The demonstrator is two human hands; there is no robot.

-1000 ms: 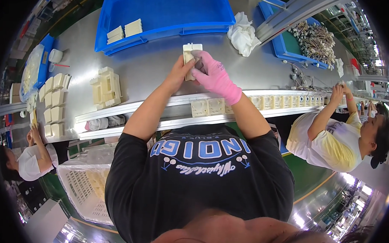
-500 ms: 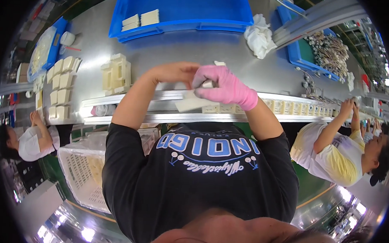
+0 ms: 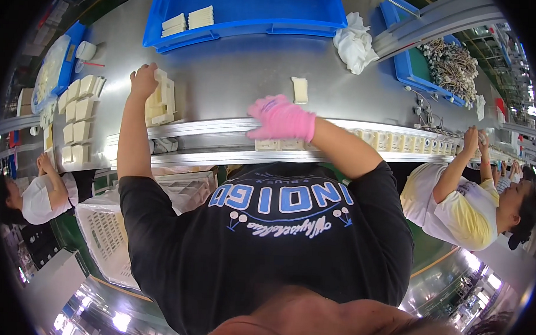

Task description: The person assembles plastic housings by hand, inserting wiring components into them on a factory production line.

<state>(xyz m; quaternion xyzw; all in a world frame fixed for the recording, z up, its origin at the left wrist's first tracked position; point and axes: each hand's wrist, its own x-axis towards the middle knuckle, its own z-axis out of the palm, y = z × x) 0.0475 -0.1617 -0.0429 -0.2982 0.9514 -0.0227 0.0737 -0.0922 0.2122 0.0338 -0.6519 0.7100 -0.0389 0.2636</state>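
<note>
My bare left hand (image 3: 143,82) is at the far left side of a group of cream plastic housings (image 3: 162,99), its fingers bent over one; the fingertips are partly hidden. In a pink glove, my right hand (image 3: 280,118) hovers over the near metal rail, fingers spread and nothing visible in them. Just beyond it a small cream rectangular piece (image 3: 299,90) lies on the steel table (image 3: 235,78). Below the glove, cream parts (image 3: 279,145) sit in the channel between the rails.
A blue tray (image 3: 243,29) with two stacks of cream pieces stands at the back. Stacked cream blocks (image 3: 78,119) are at left. White cloth (image 3: 355,43), a blue bin of wired parts (image 3: 448,67) and a co-worker (image 3: 456,197) are on the right; another person sits left.
My left hand has swung left from beside the glove to the cream housings. The glove has opened and shifted slightly left. The flat cream piece and greyish item at my hands are no longer visible.
</note>
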